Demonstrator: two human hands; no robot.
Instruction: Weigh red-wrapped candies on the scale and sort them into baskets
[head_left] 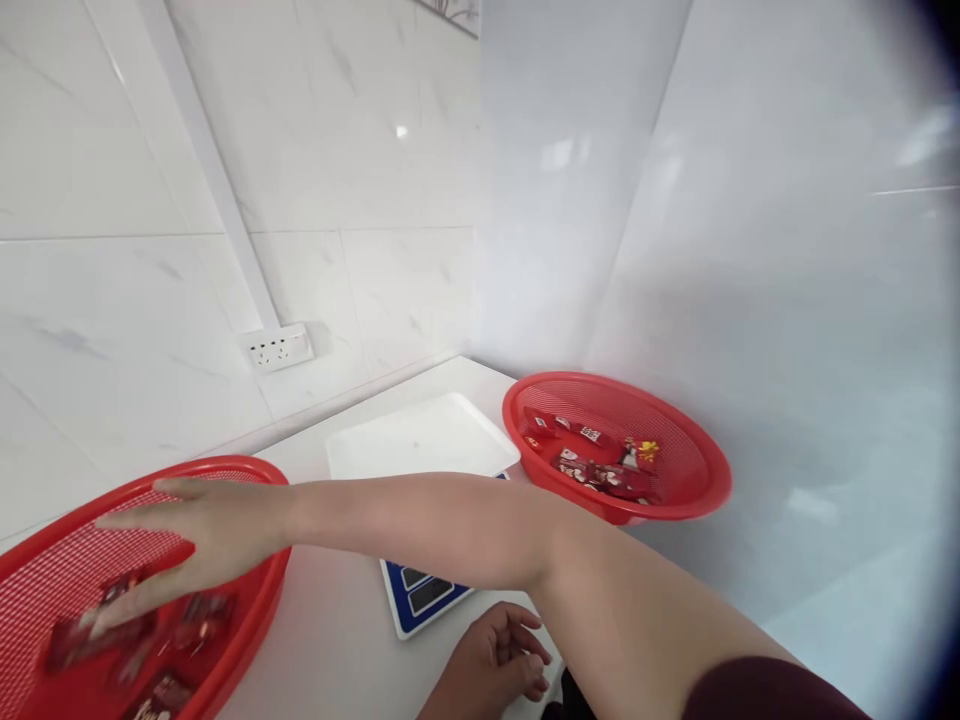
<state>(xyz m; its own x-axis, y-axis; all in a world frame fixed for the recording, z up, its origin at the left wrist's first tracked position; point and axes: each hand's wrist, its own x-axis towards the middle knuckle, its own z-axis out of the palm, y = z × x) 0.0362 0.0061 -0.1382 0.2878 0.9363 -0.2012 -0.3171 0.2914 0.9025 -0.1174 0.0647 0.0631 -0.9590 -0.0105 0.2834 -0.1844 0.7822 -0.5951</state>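
Note:
My right arm stretches across the view to the left, with a dark red sleeve near the shoulder. My right hand is over the left red basket, fingers spread and holding nothing. Its lower fingertips are blurred near several dark red wrapped packets inside. At the bottom centre, my left hand rests in front of the scale with loosely curled fingers and nothing visible in it. My arm partly covers the scale, which has a white tray and a blue panel.
A second red basket stands at the right, beside the scale tray, with several red packets in it. Both baskets and the scale are on a white table. Behind are marbled wall tiles with a white socket, and smooth pale panels at the right.

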